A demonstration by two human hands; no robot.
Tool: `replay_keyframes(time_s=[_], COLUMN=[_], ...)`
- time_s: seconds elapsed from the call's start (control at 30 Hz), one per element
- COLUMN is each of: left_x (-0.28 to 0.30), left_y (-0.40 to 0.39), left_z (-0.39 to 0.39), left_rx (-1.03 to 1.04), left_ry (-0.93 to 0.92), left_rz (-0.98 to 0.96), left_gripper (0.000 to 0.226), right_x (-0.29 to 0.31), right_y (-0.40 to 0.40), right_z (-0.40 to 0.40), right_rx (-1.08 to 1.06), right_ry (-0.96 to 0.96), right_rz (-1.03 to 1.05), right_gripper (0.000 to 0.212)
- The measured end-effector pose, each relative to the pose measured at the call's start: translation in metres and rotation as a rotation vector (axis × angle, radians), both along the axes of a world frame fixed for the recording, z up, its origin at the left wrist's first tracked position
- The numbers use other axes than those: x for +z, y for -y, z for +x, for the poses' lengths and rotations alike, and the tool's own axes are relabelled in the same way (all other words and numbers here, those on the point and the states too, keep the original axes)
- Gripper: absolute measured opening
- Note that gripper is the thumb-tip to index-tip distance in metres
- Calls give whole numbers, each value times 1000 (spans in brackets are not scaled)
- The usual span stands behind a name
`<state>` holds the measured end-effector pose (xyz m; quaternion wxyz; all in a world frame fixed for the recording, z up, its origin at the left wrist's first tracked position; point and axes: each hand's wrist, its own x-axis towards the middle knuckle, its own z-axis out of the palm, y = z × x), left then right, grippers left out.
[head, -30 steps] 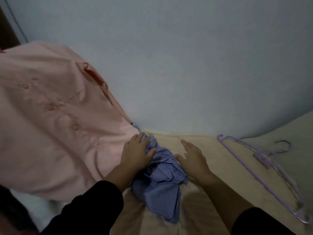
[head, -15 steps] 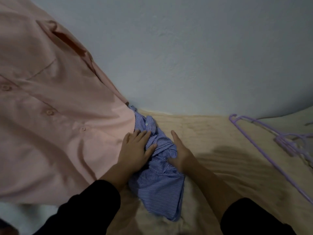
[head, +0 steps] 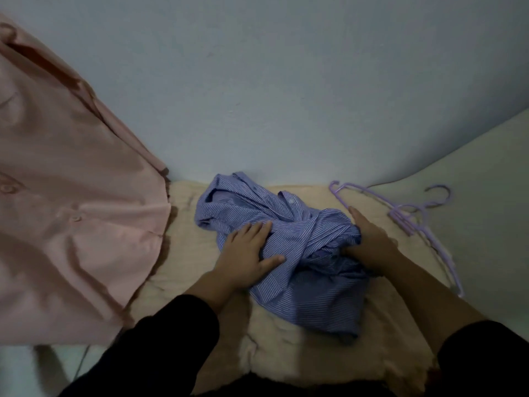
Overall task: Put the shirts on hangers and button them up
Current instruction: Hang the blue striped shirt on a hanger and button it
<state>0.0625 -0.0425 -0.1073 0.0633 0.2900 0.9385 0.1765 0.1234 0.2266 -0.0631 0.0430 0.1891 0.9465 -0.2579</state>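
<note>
Since half a second ago the crumpled blue-striped cotton shirt has moved right, clear of the hanging pink shirt. It lies bunched on the beige blanket, long axis running far-left to near-right, collar far-left. The left hand presses flat, fingers spread; the right hand grips its folds, left of the purple plastic hangers.

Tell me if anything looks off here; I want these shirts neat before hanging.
The blue striped shirt lies crumpled and twisted in a heap on the beige blanket, under both hands. The purple hangers lie unused at the right. The pink shirt already appears buttoned.
</note>
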Motion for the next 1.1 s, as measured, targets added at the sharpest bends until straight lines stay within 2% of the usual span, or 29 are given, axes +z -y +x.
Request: replay_keyframes(time_s=[0.07, 0.13, 0.23, 0.33, 0.47, 0.53, 0.6, 0.63, 0.7, 0.83, 0.9, 0.93, 1.03, 1.1], left_x=[-1, -1, -4, -5, -5, -5, -3, -2, 1, 2, 3, 4, 9, 11], left_y=[1, 4, 10, 15, 23, 25, 26, 26, 25, 23, 19, 16, 7, 3], left_z=[0, 0, -2, -7, -12, -15, -19, -21, -27, -50, -66, -73, -91, -99], left_rx=[22, 52, 80, 106, 115, 128, 176, 198, 228, 216, 168, 140, 94, 81], left_ry=[9, 12, -20, -41, -26, -86, -158, -200, -292, -400, -379, -349, -238, -174], left_rz=[-15, -25, -15, 6, 43, 90, 102, 108, 129, 227, 273, 295, 284, 211], left_gripper=[103, 106, 116, 112, 96, 91, 83, 79, 68, 50, 49, 49, 47, 48], right_x=[-4, -6, -6, -13, -12, -11, -10, -9, -7, 2, 0, 0, -3, -7], right_y=[-3, 6, 26, 40, 43, 47, 54, 57, 63, 78, 86, 93, 111, 116], right_z=[2, 3, 3, -2, -7, -9, -10, -11, -17, -49, -75, -86, -114, -125], right_rx=[27, 87, 166, 209, 282, 375, 361, 321, 239, 236, 241, 230, 180, 149], right_ry=[21, -17, -162, -112, -59, -15, 24, 5, -96, -347, -355, -318, -132, 52], right_rz=[99, 143, 241, 317, 252, 171, 35, -34, -117, -107, -115, -116, -64, -31], right_gripper=[105, 102, 100, 100, 82, 96, 107, 102, 78, 43, 19, 22, 62, 79])
